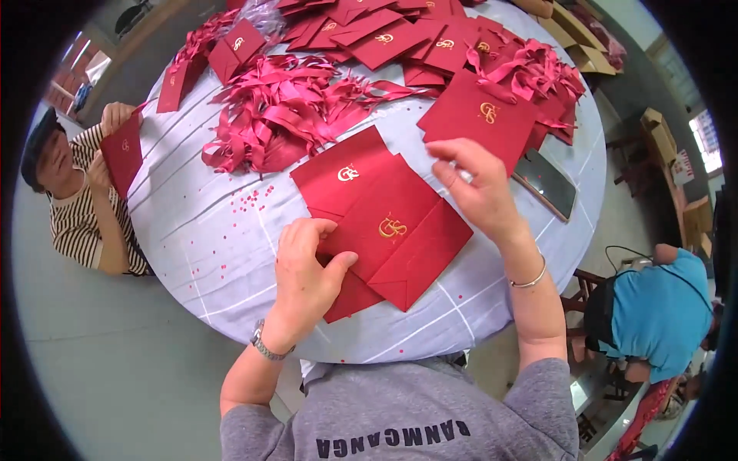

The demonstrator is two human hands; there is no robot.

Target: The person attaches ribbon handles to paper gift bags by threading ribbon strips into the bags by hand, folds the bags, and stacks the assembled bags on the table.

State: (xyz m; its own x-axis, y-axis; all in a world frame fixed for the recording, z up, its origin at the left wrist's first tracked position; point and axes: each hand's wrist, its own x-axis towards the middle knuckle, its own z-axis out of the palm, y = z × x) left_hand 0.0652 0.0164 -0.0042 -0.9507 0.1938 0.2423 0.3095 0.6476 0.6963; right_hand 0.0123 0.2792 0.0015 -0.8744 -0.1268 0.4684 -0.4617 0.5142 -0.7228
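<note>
Flat red paper gift bags with gold emblems lie overlapped in front of me; the top gift bag [390,228] has its folded bottom toward the right. Another gift bag [346,175] shows beneath it at the upper left. My left hand [304,269] is at the left edge of the stack, thumb and forefinger apart and touching the top bag. Above the upper right of that bag, my right hand [478,184] is raised, fingers bent and apart, nothing visible in them. A pile of crimson ribbons [284,111] lies beyond the bags.
More red bags [384,38] are heaped at the back of the round cloth-covered table [181,230]. A phone [547,184] lies by my right forearm. Red confetti-like dots are scattered about. At left, a person [84,192] holds a red bag; another person in blue [653,311] is at right.
</note>
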